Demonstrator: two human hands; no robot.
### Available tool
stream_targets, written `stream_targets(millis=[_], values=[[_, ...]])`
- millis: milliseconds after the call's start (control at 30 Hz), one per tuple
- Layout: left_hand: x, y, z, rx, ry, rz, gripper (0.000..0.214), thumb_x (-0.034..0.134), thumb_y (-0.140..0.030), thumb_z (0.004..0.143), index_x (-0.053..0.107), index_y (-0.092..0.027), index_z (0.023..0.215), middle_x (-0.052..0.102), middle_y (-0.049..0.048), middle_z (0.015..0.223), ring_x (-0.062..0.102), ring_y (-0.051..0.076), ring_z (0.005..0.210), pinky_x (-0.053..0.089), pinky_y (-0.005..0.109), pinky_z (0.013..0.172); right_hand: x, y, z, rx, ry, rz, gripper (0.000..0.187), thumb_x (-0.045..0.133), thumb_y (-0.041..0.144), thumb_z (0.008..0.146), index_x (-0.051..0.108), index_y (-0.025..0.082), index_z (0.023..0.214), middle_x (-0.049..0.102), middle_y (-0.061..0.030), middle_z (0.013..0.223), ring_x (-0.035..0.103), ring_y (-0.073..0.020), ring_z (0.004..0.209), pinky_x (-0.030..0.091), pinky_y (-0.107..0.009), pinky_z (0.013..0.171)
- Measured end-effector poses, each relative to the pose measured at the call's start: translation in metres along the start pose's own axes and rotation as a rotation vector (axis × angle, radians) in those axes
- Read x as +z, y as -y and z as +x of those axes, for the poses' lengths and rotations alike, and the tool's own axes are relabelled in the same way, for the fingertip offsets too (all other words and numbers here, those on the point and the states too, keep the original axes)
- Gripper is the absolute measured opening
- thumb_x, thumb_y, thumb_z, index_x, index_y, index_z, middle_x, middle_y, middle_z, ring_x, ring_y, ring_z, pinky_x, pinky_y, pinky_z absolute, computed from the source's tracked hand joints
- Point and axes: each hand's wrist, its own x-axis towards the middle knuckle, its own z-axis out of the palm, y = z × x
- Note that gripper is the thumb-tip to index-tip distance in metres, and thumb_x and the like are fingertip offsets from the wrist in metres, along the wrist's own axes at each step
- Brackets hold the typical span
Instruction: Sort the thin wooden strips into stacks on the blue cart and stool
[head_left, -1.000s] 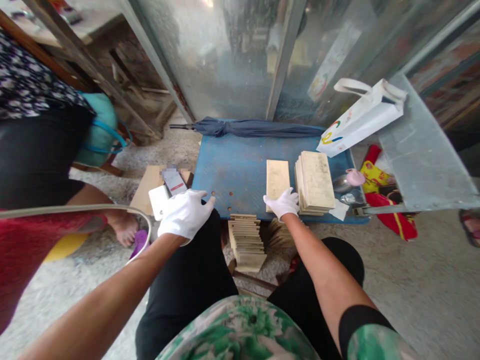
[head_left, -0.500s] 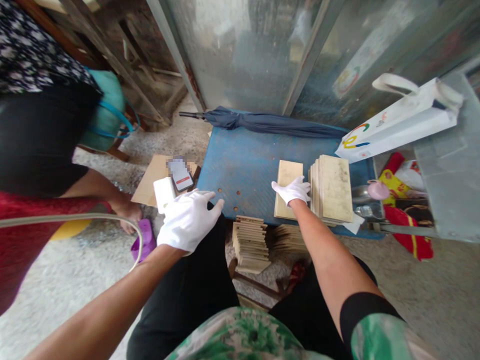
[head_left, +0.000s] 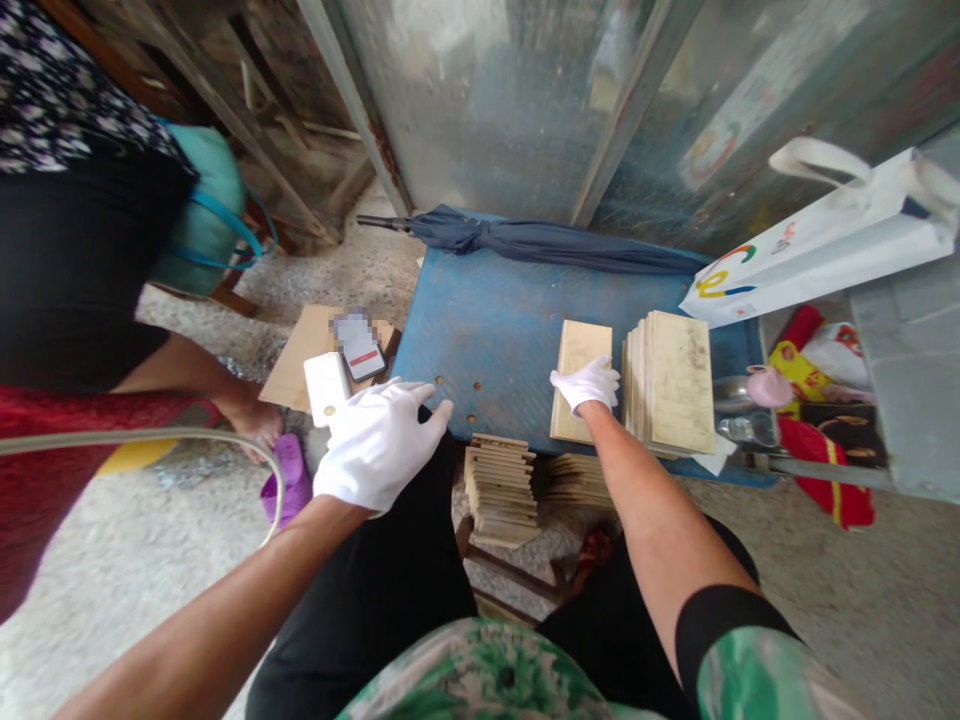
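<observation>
In a white glove, my right hand (head_left: 589, 385) rests on a short stack of thin wooden boards (head_left: 585, 342), its thumb and fingers spread. Right beside that stack, a taller row of similar boards (head_left: 679, 380) stands on the blue table (head_left: 510, 350). My left hand (head_left: 381, 440), also gloved in white, hovers over my left thigh with fingers stretched out and nothing in them. Just past its fingers are a white box-like object (head_left: 325, 385) and a phone (head_left: 361, 345) with a lit screen, both on a piece of cardboard (head_left: 289, 355).
A folded dark umbrella (head_left: 555, 248) lies along the table's back edge. On the right stand a white paper bag (head_left: 825, 245) and an open drawer with a pink item (head_left: 769, 386). More boards (head_left: 501, 490) are stacked below the table. At left sits another person (head_left: 82, 270), near a purple slipper (head_left: 289, 475).
The view has shifted slightly, so the bag and boards sit a little further right. Both hands keep nearly the same pose; the right one stays on the short stack.
</observation>
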Motion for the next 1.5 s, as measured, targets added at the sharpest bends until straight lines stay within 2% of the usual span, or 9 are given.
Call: stream_targets(millis=[133,367,567,767,900,1000,1233,1367,1500], values=[[0.002,0.000,0.000,-0.003,-0.010,0.003,0.047,0.042,-0.055,0.089,0.067,-0.025,0.115,0.069,0.0039,0.116,0.062,0.028,0.107,0.041,0.035,0.096,-0.010,-0.005,-0.001,-0.033,0.027,0.032,0.133,0.077,0.071,0.052,0.014,0.008,0.151,0.042,-0.0292,0.132,0.051,-0.0389,0.118,0.046,-0.050,0.093],[0.001,-0.002,-0.002,0.039,-0.016,-0.005,0.050,0.041,-0.054,0.089,0.068,-0.021,0.114,0.070,0.0074,0.112,0.063,0.028,0.104,0.045,0.035,0.089,-0.035,-0.018,-0.006,-0.116,0.083,0.183,0.131,0.078,0.065,0.055,0.014,0.001,0.150,0.044,-0.0292,0.137,0.048,-0.0365,0.126,0.043,-0.040,0.101],[0.002,-0.007,-0.004,0.077,-0.047,-0.021,0.051,0.038,-0.056,0.089,0.069,-0.023,0.112,0.070,0.0071,0.110,0.064,0.027,0.101,0.045,0.034,0.085,-0.048,-0.051,-0.045,-0.251,0.081,0.365,0.127,0.070,0.074,0.057,0.020,0.005,0.150,0.045,-0.0231,0.142,0.046,-0.0331,0.129,0.039,-0.038,0.106],[0.005,-0.022,-0.005,0.120,-0.104,-0.017,0.050,0.041,-0.056,0.087,0.071,-0.022,0.109,0.071,0.0080,0.110,0.064,0.028,0.103,0.041,0.037,0.095,-0.034,-0.103,-0.114,-0.356,-0.009,0.516,0.111,0.071,0.067,0.061,0.029,0.010,0.146,0.054,-0.0170,0.133,0.055,-0.0292,0.119,0.045,-0.035,0.099],[0.013,-0.033,-0.004,0.171,-0.125,-0.028,0.050,0.040,-0.053,0.088,0.071,-0.020,0.111,0.072,0.0093,0.110,0.064,0.027,0.105,0.030,0.040,0.107,-0.016,-0.130,-0.158,-0.283,-0.145,0.466,0.116,0.074,0.063,0.058,0.026,0.008,0.149,0.045,-0.0220,0.141,0.045,-0.0356,0.129,0.039,-0.042,0.106],[0.017,-0.040,-0.002,0.189,-0.124,-0.039,0.053,0.040,-0.053,0.088,0.070,-0.019,0.114,0.070,0.0104,0.114,0.062,0.027,0.110,0.028,0.040,0.109,0.000,-0.146,-0.183,-0.308,-0.214,0.500,0.116,0.073,0.058,0.063,0.020,0.005,0.150,0.035,-0.0227,0.148,0.034,-0.0337,0.137,0.032,-0.041,0.112],[0.009,-0.052,-0.009,0.182,-0.125,-0.068,0.051,0.040,-0.054,0.088,0.071,-0.022,0.111,0.069,0.0087,0.118,0.060,0.026,0.116,0.025,0.038,0.113,0.020,-0.166,-0.209,-0.375,-0.259,0.575,0.118,0.075,0.056,0.060,0.020,0.002,0.150,0.029,-0.0227,0.150,0.029,-0.0329,0.140,0.027,-0.040,0.116],[0.003,-0.052,-0.021,0.295,-0.152,-0.099,0.049,0.043,-0.052,0.090,0.070,-0.020,0.115,0.064,0.0098,0.126,0.054,0.028,0.124,0.027,0.039,0.114,0.017,-0.165,-0.217,-0.454,-0.330,0.610,0.117,0.075,0.056,0.060,0.021,0.003,0.150,0.030,-0.0245,0.149,0.032,-0.0345,0.138,0.030,-0.041,0.115],[0.014,-0.058,-0.043,0.409,-0.044,-0.534,0.055,0.044,-0.060,0.088,0.069,-0.019,0.116,0.067,0.0084,0.121,0.058,0.027,0.119,0.040,0.036,0.107,0.016,-0.161,-0.224,-0.538,-0.418,0.622,0.116,0.077,0.053,0.058,0.024,0.006,0.150,0.031,-0.0248,0.147,0.037,-0.0372,0.134,0.037,-0.044,0.110]])
